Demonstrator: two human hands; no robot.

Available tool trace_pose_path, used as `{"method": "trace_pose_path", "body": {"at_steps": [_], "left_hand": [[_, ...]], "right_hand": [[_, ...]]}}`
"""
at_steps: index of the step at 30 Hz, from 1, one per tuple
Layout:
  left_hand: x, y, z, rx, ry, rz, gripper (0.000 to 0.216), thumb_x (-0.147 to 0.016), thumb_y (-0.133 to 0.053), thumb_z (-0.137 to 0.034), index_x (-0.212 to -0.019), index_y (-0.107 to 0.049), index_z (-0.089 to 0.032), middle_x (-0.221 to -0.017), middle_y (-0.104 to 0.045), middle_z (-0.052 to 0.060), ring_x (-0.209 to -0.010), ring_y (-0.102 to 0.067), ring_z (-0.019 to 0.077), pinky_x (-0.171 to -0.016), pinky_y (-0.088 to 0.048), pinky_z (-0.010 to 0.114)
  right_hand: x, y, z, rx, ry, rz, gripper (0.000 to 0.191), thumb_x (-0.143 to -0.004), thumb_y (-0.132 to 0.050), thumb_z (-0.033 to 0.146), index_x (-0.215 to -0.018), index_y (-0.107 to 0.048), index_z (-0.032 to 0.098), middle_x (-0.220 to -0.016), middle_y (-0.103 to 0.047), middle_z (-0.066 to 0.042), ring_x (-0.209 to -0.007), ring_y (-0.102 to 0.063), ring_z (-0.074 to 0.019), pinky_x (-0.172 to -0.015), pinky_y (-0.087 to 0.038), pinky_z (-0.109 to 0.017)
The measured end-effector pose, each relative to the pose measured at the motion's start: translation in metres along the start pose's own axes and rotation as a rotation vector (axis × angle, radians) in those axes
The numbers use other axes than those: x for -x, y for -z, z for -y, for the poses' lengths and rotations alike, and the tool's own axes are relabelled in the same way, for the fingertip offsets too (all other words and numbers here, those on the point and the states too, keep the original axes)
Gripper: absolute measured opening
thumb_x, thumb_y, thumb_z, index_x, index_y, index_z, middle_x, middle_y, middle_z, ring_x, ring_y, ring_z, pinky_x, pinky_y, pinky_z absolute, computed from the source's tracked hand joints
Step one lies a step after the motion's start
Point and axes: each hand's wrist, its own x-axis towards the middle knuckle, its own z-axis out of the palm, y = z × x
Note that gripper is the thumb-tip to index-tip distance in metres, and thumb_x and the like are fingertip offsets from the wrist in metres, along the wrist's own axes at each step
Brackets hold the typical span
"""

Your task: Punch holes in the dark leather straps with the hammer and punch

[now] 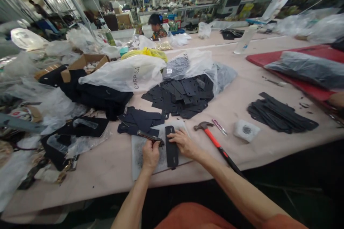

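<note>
My left hand (pixel 151 155) pinches a slim dark piece (pixel 149 136), which looks like a hand tool or a folded strip; its kind is not clear. Beside it, a black strip with slots near its ends (pixel 172 152) lies lengthwise on a pale, scuffed board (pixel 159 162). The fingers of my right hand (pixel 185 145) rest stretched out across the strip's upper part. Just beyond the board lies a small pile of black pieces (pixel 142 118). A claw hammer with a red and black handle (pixel 215 141) lies to the right of my right hand.
Pink-handled snips (pixel 219 127) and a white wrapped block (pixel 246 130) lie right of the hammer. Further right is a stack of black strips (pixel 281 112). A larger heap (pixel 185 94) spills from plastic bags behind. A red board (pixel 285 55) stands at far right; another person sits across the table.
</note>
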Motion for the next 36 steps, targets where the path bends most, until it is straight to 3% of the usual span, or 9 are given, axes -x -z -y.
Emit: {"method": "trace_pose_path", "body": {"at_steps": [7, 10, 13, 15, 18, 20, 24, 30, 36], "left_hand": [[0.002, 0.001, 0.0, 0.008, -0.004, 0.025, 0.025, -0.086, -0.053, -0.037, -0.092, -0.067, -0.017, -0.088, -0.073, 0.008, -0.084, -0.068, 0.0233, -0.079, -0.052, 0.035], [0.002, 0.001, 0.001, 0.006, -0.009, 0.021, 0.026, -0.086, -0.053, -0.037, -0.094, -0.068, -0.017, -0.091, -0.073, 0.008, -0.086, -0.068, 0.0237, -0.081, -0.052, 0.037], [0.003, 0.0, 0.002, -0.016, -0.006, -0.003, 0.027, -0.086, -0.054, -0.037, -0.096, -0.068, -0.017, -0.092, -0.073, 0.008, -0.087, -0.068, 0.0242, -0.081, -0.052, 0.037], [0.003, 0.0, 0.002, -0.015, -0.009, -0.003, 0.026, -0.086, -0.054, -0.037, -0.096, -0.068, -0.017, -0.092, -0.073, 0.008, -0.088, -0.068, 0.0241, -0.081, -0.052, 0.036], [0.003, -0.001, 0.002, -0.003, -0.009, 0.012, 0.026, -0.087, -0.054, -0.037, -0.097, -0.068, -0.017, -0.091, -0.073, 0.007, -0.088, -0.068, 0.0237, -0.081, -0.052, 0.036], [0.004, -0.001, 0.002, 0.001, -0.003, 0.025, 0.026, -0.087, -0.054, -0.037, -0.097, -0.068, -0.017, -0.091, -0.073, 0.007, -0.088, -0.068, 0.0234, -0.081, -0.051, 0.036], [0.003, 0.0, -0.002, 0.015, 0.013, 0.032, 0.025, -0.087, -0.053, -0.035, -0.094, -0.068, -0.017, -0.09, -0.073, 0.007, -0.086, -0.068, 0.0229, -0.081, -0.051, 0.035], [-0.026, -0.002, -0.018, 0.028, -0.05, 0.025, 0.02, -0.086, -0.054, -0.032, -0.09, -0.067, -0.018, -0.087, -0.073, 0.006, -0.083, -0.067, 0.0216, -0.079, -0.051, 0.033], [-0.047, -0.02, -0.022, 0.076, -0.137, 0.079, 0.018, -0.085, -0.054, -0.028, -0.089, -0.068, -0.018, -0.088, -0.072, 0.006, -0.084, -0.068, 0.0194, -0.08, -0.052, 0.031]], "right_hand": [[-0.007, 0.018, 0.004, 0.019, 0.08, 0.225, 0.056, -0.073, -0.04, -0.001, -0.109, -0.068, 0.031, -0.129, -0.063, 0.003, -0.122, -0.051, -0.0191, -0.114, -0.014, -0.052], [-0.008, 0.022, 0.01, 0.099, 0.096, 0.233, 0.058, -0.073, -0.046, 0.003, -0.119, -0.064, 0.033, -0.148, -0.044, -0.001, -0.135, -0.038, -0.0235, -0.113, -0.015, -0.053], [-0.008, 0.027, 0.018, 0.223, -0.004, 0.174, 0.069, -0.071, -0.053, 0.006, -0.136, -0.052, 0.03, -0.159, -0.021, -0.009, -0.143, -0.021, -0.0314, -0.111, -0.017, -0.057], [-0.005, 0.031, 0.025, 0.274, -0.098, 0.137, 0.077, -0.07, -0.052, 0.005, -0.144, -0.041, 0.023, -0.157, -0.024, -0.013, -0.143, -0.02, -0.0316, -0.112, -0.017, -0.057], [0.01, 0.028, 0.036, 0.295, -0.21, 0.063, 0.065, -0.079, -0.048, 0.01, -0.143, -0.042, 0.017, -0.151, -0.038, -0.013, -0.141, -0.026, -0.0278, -0.115, -0.016, -0.054], [0.023, 0.02, 0.044, 0.294, -0.211, 0.057, 0.054, -0.087, -0.048, 0.025, -0.14, -0.046, 0.017, -0.151, -0.038, -0.013, -0.141, -0.027, -0.0287, -0.115, -0.016, -0.055], [0.039, -0.003, 0.053, 0.329, -0.142, 0.106, 0.069, -0.088, -0.051, 0.048, -0.146, -0.038, 0.014, -0.156, -0.029, -0.015, -0.144, -0.02, -0.0337, -0.115, -0.009, -0.061], [0.025, -0.007, 0.046, 0.343, -0.084, 0.114, 0.066, -0.09, -0.048, 0.043, -0.148, -0.034, 0.014, -0.156, -0.027, -0.013, -0.145, -0.018, -0.0308, -0.116, -0.004, -0.059], [0.029, -0.005, 0.045, 0.332, -0.079, 0.106, 0.067, -0.089, -0.049, 0.041, -0.148, -0.034, 0.014, -0.155, -0.029, -0.014, -0.145, -0.02, -0.0319, -0.116, -0.005, -0.06]]}}
